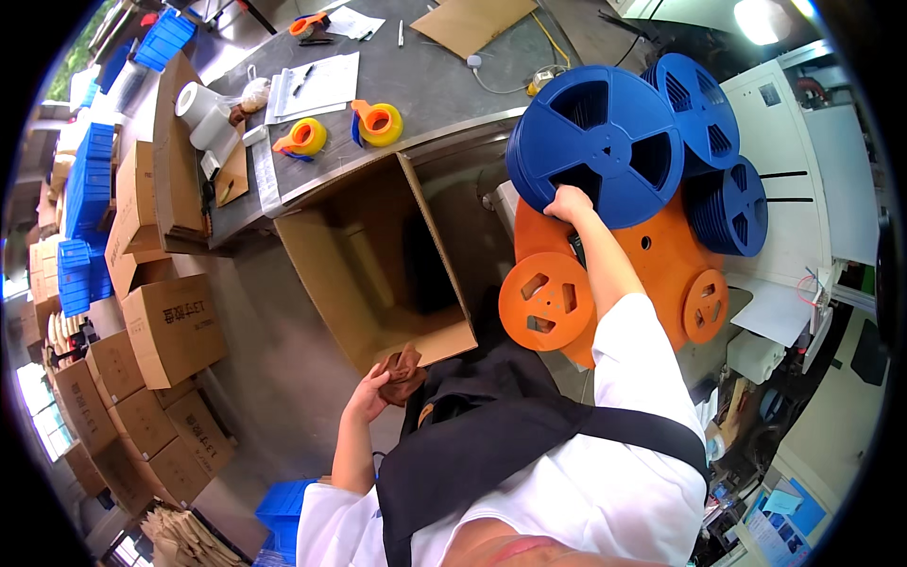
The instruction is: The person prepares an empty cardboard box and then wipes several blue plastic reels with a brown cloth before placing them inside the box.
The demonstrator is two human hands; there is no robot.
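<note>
My right hand (570,204) reaches out to a stack of blue plastic reels (605,142). Its fingers curl over the near rim of the top reel, at one of the cut-outs; the fingertips are partly hidden. The stack stands on a large orange disc (652,250). Down by my left side, my left hand (367,392) grips a crumpled brown cloth (403,376). Just beyond that hand is an open cardboard box (364,269), its inside partly in shadow.
More blue reel stacks (697,109) stand at the right, beside smaller orange discs (546,300). A grey table (435,80) ahead bears orange-and-yellow tape dispensers (378,124) and papers (314,90). Closed cartons (175,331) and blue bins (85,208) are piled at the left.
</note>
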